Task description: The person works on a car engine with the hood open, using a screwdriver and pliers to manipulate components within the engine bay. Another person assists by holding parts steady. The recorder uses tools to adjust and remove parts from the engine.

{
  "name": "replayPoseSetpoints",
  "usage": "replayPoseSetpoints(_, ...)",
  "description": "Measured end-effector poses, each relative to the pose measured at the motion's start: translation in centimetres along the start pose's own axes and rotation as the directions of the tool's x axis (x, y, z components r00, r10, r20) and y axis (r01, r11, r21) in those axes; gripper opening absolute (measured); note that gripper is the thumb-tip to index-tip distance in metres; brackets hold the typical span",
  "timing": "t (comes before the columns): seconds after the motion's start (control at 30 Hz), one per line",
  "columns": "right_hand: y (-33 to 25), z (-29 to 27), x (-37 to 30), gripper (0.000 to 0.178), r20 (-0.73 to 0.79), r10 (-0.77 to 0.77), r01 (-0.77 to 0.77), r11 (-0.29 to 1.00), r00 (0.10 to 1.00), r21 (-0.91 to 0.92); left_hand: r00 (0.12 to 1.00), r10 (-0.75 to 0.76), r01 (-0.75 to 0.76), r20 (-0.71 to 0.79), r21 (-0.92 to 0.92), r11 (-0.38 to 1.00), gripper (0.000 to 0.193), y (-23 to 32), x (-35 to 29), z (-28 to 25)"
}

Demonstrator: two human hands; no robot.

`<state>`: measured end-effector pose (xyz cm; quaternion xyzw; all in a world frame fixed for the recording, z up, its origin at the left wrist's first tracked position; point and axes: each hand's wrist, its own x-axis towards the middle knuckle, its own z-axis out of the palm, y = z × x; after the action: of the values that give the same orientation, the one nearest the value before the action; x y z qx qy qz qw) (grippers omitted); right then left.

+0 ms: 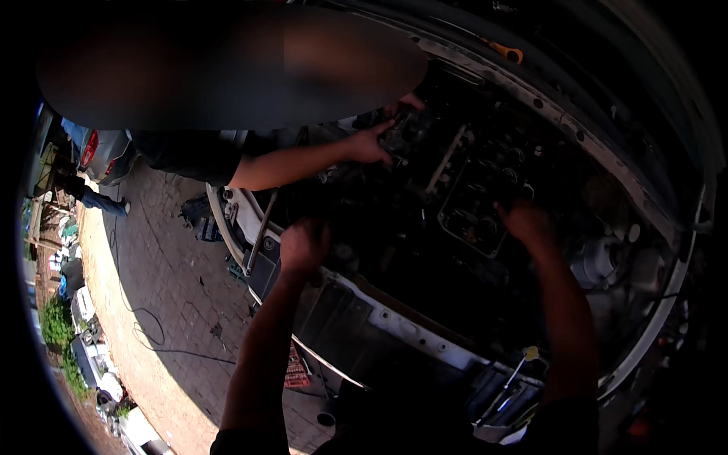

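I lean over a car's engine bay with both arms reaching in. At its front edge is my left hand (pixel 305 246), its fingers curled downward into shadow; what they grip is hidden. On the right, my right hand (pixel 528 222) rests at the side of the engine's opened top (pixel 469 241), which has a pale rim and dark parts inside. Its thumb or a finger stretches out over that rim, and no held thing shows. Across the bay, a co-worker's hands (pixel 371 144) are on a dark engine part (pixel 408 130).
The front crossmember (pixel 406 326) runs before me. A pale reservoir (pixel 595 262) stands right of my right hand. An orange-handled tool (pixel 506 51) lies at the far edge. On the paved ground (pixel 178 265) are a cable, dark parts and a red tool case (pixel 296 368).
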<state>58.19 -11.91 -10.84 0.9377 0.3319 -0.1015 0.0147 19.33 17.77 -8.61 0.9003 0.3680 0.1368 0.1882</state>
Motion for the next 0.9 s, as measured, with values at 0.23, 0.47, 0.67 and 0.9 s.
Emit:
replayPoseSetpoints(0.23, 3.2, 2.3, 0.8, 0.051, -0.112, -0.163, 0.173, 0.981, 0.980, 0.087, 0.999, 0.048, -0.047, -0.010, 0.049, 0.998, 0.022, 0.2, 1.0, 1.8)
replayPoseSetpoints(0.47, 3.3, 6.2, 0.7, 0.037, -0.195, -0.149, 0.154, 0.988, 0.969, 0.011, 0.997, 0.078, -0.076, -0.022, 0.073, 0.994, 0.027, -1.5, 0.5, 0.2)
replayPoseSetpoints(0.67, 3.5, 6.0, 0.7, 0.041, -0.063, -0.067, 0.070, 0.996, 0.996, 0.056, 1.000, 0.021, -0.022, 0.017, 0.043, 0.999, 0.029, -1.2, -0.2, -0.9)
replayPoseSetpoints(0.9, 1.1, 2.6, 0.7, 0.049, -0.007, -0.091, 0.090, 0.996, 0.996, -0.026, 0.994, 0.092, -0.091, -0.066, 0.018, 0.996, 0.024, -1.1, -0.2, 0.7)
